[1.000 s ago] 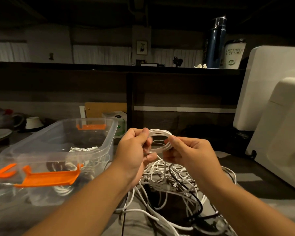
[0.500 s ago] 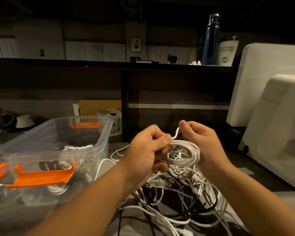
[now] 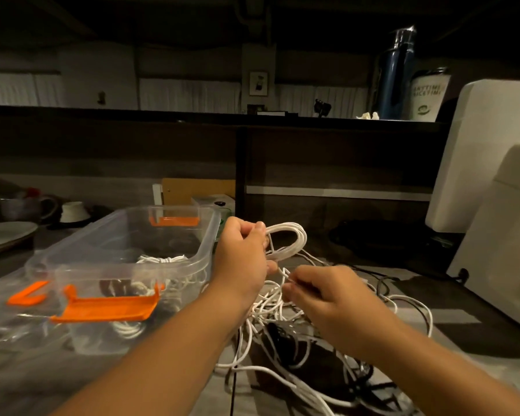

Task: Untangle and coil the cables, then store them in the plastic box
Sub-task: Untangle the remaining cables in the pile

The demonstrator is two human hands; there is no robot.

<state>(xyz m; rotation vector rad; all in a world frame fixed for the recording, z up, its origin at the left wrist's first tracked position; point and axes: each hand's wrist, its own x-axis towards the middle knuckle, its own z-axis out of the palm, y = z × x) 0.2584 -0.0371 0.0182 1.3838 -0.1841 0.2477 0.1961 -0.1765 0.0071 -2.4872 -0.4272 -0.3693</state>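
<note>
White coil (image 3: 291, 239) gripped in left hand (image 3: 241, 259), tail pinched by right hand (image 3: 327, 298); some cables lie in the box (image 3: 132, 267), while a large tangle (image 3: 282, 349) awaits by the table's (image 3: 42, 373) near edge.

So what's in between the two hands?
In the head view, a short stretch of white cable runs between them. It goes from the coil that the left hand grips down to the right hand, which pinches it.

Dim home room; curtains (image 3: 189, 94), framed picture (image 3: 258, 83), mug (image 3: 27, 207), plate (image 3: 6, 235), water bottle (image 3: 395, 73)
</note>
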